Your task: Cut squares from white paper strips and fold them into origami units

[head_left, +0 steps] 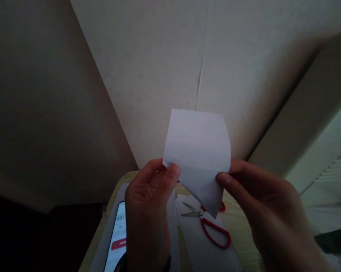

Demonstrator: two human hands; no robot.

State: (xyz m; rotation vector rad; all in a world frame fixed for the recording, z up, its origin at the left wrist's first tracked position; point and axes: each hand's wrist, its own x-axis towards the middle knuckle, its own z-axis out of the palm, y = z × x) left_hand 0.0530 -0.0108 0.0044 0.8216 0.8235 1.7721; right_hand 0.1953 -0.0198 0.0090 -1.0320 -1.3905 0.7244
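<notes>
Pinching a piece of white paper (199,143) by both sides, the person's two hands hold it up at the centre of the frame. The left hand (148,196) grips its left edge between thumb and fingers; the right hand (261,192) does the same on the right. A crease runs across the paper between the thumbs, and below it the sheet narrows to a point, so some folding or cutting looks done. How much shaping is left, I can't tell from here.

Beyond the hands, at lower centre, red-handled scissors (200,214) lie with their blades parted, out of either hand, on a flat white sheet (204,245). A lit phone (116,230) sits at lower left, partly hidden by the left wrist. Under them is a pale wooden table (240,223), and farthest off, a plain wall (165,68) fills the upper frame.
</notes>
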